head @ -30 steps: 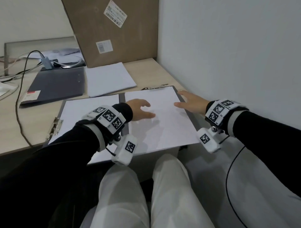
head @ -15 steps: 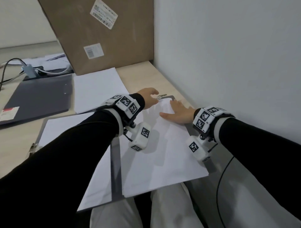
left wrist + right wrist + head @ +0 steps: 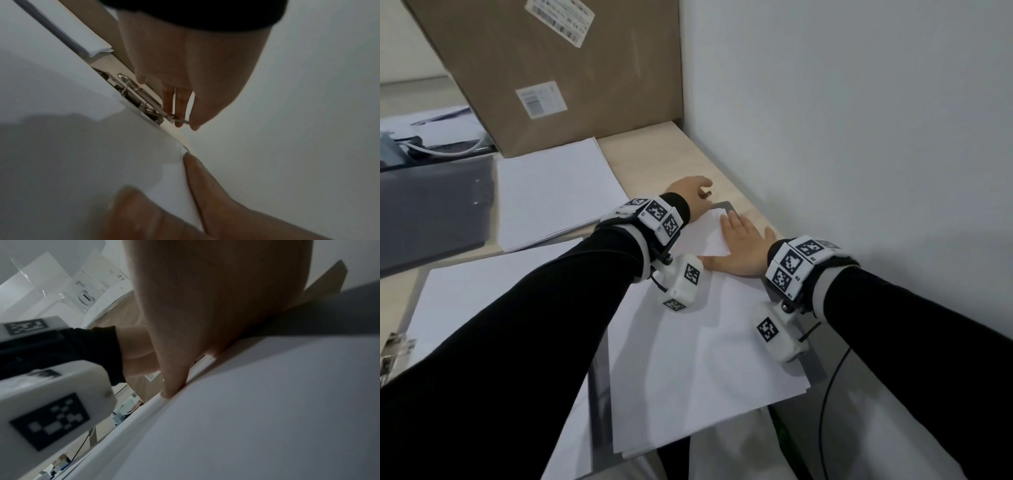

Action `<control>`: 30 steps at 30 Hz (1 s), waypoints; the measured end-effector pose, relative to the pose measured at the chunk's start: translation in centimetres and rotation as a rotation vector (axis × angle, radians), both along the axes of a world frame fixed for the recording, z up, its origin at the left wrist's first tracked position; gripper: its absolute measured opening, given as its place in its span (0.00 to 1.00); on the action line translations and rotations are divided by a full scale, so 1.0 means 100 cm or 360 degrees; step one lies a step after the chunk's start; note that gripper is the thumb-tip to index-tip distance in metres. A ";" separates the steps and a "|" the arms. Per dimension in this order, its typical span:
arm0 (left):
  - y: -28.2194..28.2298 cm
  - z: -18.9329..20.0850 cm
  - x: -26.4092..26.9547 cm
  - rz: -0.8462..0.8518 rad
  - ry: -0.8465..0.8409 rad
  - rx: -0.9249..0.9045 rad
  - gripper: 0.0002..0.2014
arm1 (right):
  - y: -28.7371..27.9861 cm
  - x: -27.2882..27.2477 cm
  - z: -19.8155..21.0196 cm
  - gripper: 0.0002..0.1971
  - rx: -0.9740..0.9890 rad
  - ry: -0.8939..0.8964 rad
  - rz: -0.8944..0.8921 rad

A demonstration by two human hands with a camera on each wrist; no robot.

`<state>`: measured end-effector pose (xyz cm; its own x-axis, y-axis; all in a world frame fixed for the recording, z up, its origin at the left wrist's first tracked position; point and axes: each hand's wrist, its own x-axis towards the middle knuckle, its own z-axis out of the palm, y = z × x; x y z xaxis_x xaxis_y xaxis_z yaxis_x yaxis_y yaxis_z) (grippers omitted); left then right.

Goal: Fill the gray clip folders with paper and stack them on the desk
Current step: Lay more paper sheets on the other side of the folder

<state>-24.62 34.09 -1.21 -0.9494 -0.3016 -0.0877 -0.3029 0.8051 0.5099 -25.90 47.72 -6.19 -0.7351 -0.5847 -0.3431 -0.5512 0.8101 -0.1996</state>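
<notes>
An open gray clip folder (image 3: 599, 394) lies at the desk's front edge, with white paper (image 3: 705, 359) on its right half and more paper (image 3: 482, 298) on its left half. My left hand (image 3: 690, 195) is at the far end of the right half, where its fingertips (image 3: 193, 125) pinch the wire lever of the metal clip (image 3: 133, 95). My right hand (image 3: 739, 246) lies flat on the paper's far right corner, and its fingers (image 3: 174, 386) press the sheets down. The sheet's corner stands slightly raised by the clip.
A loose paper stack (image 3: 554, 192) lies behind the folder, with a closed gray folder (image 3: 431, 212) to its left. A cardboard box (image 3: 568, 68) leans at the back. The white wall (image 3: 859, 137) runs close along the right. A second clip (image 3: 393, 349) sits at the folder's left edge.
My left hand moved from the middle of the paper up to the far clip and took its lever. My right hand slid from the folder's right edge onto the paper's top corner.
</notes>
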 end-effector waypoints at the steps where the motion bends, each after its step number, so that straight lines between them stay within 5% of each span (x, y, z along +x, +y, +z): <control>1: -0.003 0.003 0.002 0.0044 0.0090 -0.0002 0.21 | 0.000 0.000 0.000 0.54 -0.0003 -0.0007 -0.0012; 6: -0.034 0.016 0.021 0.0182 0.0261 -0.0246 0.12 | 0.001 0.002 0.003 0.55 0.0017 -0.0044 -0.0028; 9: -0.050 0.016 0.041 0.0142 0.0075 -0.0496 0.10 | 0.001 0.002 0.005 0.55 0.0016 -0.0048 -0.0037; 13: -0.055 0.014 0.057 0.0032 -0.0289 -0.0863 0.21 | 0.000 0.005 0.007 0.54 0.0025 -0.0047 -0.0041; 19: -0.061 0.004 0.067 -0.0113 -0.0783 -0.0793 0.24 | -0.001 0.004 0.005 0.54 0.0031 -0.0040 -0.0054; 30: -0.057 -0.011 0.064 -0.0283 -0.0896 -0.1123 0.25 | -0.001 0.004 0.007 0.54 0.0068 -0.0062 -0.0031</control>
